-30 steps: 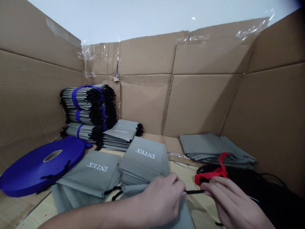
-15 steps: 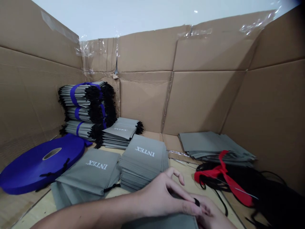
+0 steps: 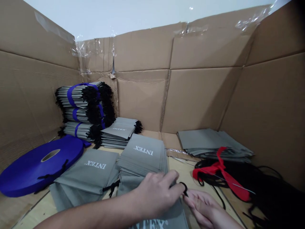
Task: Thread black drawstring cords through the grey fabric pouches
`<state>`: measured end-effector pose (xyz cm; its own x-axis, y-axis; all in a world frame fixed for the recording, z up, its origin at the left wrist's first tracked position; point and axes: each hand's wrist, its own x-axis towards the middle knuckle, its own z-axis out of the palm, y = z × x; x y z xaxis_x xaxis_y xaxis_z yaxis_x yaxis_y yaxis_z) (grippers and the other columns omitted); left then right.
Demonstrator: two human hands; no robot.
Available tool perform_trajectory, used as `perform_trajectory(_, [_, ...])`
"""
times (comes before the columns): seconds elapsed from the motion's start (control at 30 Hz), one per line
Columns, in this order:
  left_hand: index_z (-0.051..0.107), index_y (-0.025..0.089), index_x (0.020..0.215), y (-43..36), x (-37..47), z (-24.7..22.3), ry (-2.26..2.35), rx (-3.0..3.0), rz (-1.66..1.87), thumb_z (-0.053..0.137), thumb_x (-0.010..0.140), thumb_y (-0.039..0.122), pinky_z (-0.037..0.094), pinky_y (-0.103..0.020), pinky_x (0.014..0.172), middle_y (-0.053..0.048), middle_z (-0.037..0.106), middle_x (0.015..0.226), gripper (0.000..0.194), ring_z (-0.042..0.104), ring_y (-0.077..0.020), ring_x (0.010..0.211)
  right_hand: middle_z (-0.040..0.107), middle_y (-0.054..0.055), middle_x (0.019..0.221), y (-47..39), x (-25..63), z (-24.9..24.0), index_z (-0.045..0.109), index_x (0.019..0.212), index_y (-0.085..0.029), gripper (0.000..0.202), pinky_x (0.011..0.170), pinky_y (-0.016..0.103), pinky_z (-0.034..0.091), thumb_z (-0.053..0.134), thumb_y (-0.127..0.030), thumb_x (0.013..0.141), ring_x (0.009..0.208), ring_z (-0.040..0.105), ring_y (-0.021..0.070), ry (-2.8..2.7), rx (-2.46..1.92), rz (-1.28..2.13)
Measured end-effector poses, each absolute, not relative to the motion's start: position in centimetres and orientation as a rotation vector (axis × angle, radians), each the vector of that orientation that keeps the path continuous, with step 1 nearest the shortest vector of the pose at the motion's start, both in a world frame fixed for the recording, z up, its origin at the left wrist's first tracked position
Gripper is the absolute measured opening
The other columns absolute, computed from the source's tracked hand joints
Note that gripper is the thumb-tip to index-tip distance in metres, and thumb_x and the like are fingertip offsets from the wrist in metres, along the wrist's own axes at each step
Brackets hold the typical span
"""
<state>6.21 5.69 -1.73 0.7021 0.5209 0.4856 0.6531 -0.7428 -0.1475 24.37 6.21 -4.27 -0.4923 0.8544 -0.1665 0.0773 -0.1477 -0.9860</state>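
Note:
My left hand (image 3: 158,189) reaches across a grey drawstring bag (image 3: 176,211) with white INTEX print, partly hidden under my forearm. Its thumb and fingertips pinch a black cord (image 3: 183,188) that forms a small loop at the bag's right edge. Close beside it, my right hand (image 3: 203,205) has its fingers closed on the lower end of the same cord. Just beyond stands a pile of grey INTEX bags (image 3: 144,151). To its left lie several looser bags (image 3: 95,163), a black cord end (image 3: 111,187) sticking out.
A blue ribbon roll (image 3: 26,171) lies at left, before strapped bag bundles (image 3: 78,93). More corded bags (image 3: 116,133) are stacked centre-back. Plain grey pieces (image 3: 209,141) lie at right, near black cords (image 3: 274,190) tied with red ribbon (image 3: 221,173). Cardboard walls (image 3: 140,98) surround the table.
My hands have drawn slightly apart, and the black cord now shows as a loop between them. The bag under them has come further into view, showing its print.

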Motion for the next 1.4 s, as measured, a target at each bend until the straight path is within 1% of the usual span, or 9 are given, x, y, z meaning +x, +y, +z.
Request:
perform_trajectory(0.17, [0.049, 0.017, 0.090, 5.4, 6.6, -1.1, -0.811, -2.563, -0.422, 0.048, 0.087, 0.019, 0.037, -0.025, 0.039, -0.002, 0.054, 0.088, 0.003, 0.055, -0.0144, 0.057, 0.016, -0.014, 0.038, 5.0, 25.1, -2.9, 0.037, 0.061, -0.022, 0.046, 0.036, 0.020, 0.004, 0.064, -0.059, 0.061, 0.037, 0.000, 0.0035, -1.356, -1.226, 1.790])
perform_trajectory(0.33, [0.050, 0.015, 0.086, 5.7, 6.7, -1.7, -0.661, -2.620, -0.329, 0.054, 0.085, 0.017, 0.030, -0.025, 0.037, -0.001, 0.055, 0.082, 0.005, 0.055, -0.0128, 0.054, 0.022, -0.012, 0.042, 4.4, 25.1, -2.1, 0.044, 0.063, -0.021, 0.031, 0.040, 0.022, 0.004, 0.058, -0.048, 0.064, 0.041, 0.004, 0.0049, -1.465, -1.432, 1.715])
perform_trajectory(0.53, [0.054, 0.018, 0.087, 6.2, 5.9, -0.9, -0.758, -2.742, -0.436, 0.051, 0.083, 0.015, 0.033, -0.025, 0.044, 0.000, 0.057, 0.085, 0.006, 0.056, -0.0137, 0.060, 0.019, -0.013, 0.040, 4.1, 24.8, -1.1, 0.041, 0.062, -0.021, 0.030, 0.039, 0.021, 0.005, 0.062, -0.041, 0.066, 0.039, 0.004, 0.0046, -1.268, -1.193, 1.948])
perform_trajectory(0.6, [0.056, 0.018, 0.088, 6.5, 5.7, -0.7, -0.876, -2.853, -0.550, 0.048, 0.082, 0.011, 0.037, -0.023, 0.051, 0.000, 0.058, 0.086, 0.013, 0.056, -0.0129, 0.064, 0.023, -0.012, 0.040, 4.0, 24.5, -0.9, 0.043, 0.063, -0.020, 0.031, 0.039, 0.021, 0.008, 0.060, -0.045, 0.070, 0.038, 0.009, 0.0045, -1.310, -1.087, 1.911])
perform_trajectory(0.7, [0.058, 0.017, 0.084, 7.2, 5.7, -0.8, -1.082, -3.010, -0.873, 0.040, 0.088, 0.012, 0.040, -0.023, 0.063, -0.002, 0.056, 0.082, 0.019, 0.055, -0.0130, 0.070, 0.038, -0.009, 0.045, 4.0, 24.0, -1.0, 0.049, 0.071, -0.018, 0.033, 0.038, 0.020, 0.015, 0.055, -0.050, 0.078, 0.038, 0.022, 0.0052, -1.494, -1.066, 1.552])
perform_trajectory(0.87, [0.056, 0.014, 0.067, 7.7, 6.3, -1.1, -1.198, -3.333, -1.375, 0.039, 0.091, 0.026, 0.039, -0.022, 0.068, 0.000, 0.050, 0.071, 0.031, 0.050, -0.0129, 0.071, 0.053, -0.003, 0.075, 4.5, 23.2, -2.5, 0.046, 0.095, -0.022, 0.041, 0.043, 0.020, 0.034, 0.062, -0.053, 0.075, 0.047, 0.042, 0.0066, -1.529, -1.056, 1.203])
perform_trajectory(1.0, [0.053, 0.013, 0.060, 7.8, 6.5, -1.3, -1.250, -3.444, -1.547, 0.046, 0.088, 0.037, 0.035, -0.021, 0.062, 0.002, 0.043, 0.063, 0.037, 0.043, -0.0116, 0.063, 0.050, -0.002, 0.084, 4.6, 22.9, -3.6, 0.045, 0.089, -0.022, 0.038, 0.047, 0.021, 0.039, 0.060, -0.054, 0.076, 0.050, 0.046, 0.0056, -1.534, -1.001, 1.185])
perform_trajectory(1.13, [0.061, 0.012, 0.065, 7.7, 6.6, -1.3, -1.238, -3.525, -1.622, 0.049, 0.085, 0.040, 0.035, -0.021, 0.063, 0.001, 0.049, 0.065, 0.036, 0.045, -0.0119, 0.064, 0.049, -0.003, 0.080, 4.3, 23.2, -3.9, 0.040, 0.092, -0.023, 0.036, 0.051, 0.021, 0.039, 0.061, -0.050, 0.078, 0.056, 0.048, 0.0083, -1.593, -0.915, 1.211])
perform_trajectory(1.4, [0.064, 0.010, 0.063, 6.2, 7.7, -0.8, -1.626, -3.414, -1.979, 0.066, 0.071, 0.040, 0.035, -0.022, 0.060, 0.000, 0.056, 0.060, 0.031, 0.046, -0.0115, 0.059, 0.035, -0.009, 0.059, 3.6, 23.7, -4.1, 0.035, 0.085, -0.024, 0.028, 0.044, 0.021, 0.026, 0.043, -0.050, 0.089, 0.047, 0.033, 0.0085, -1.720, -0.890, 1.110])
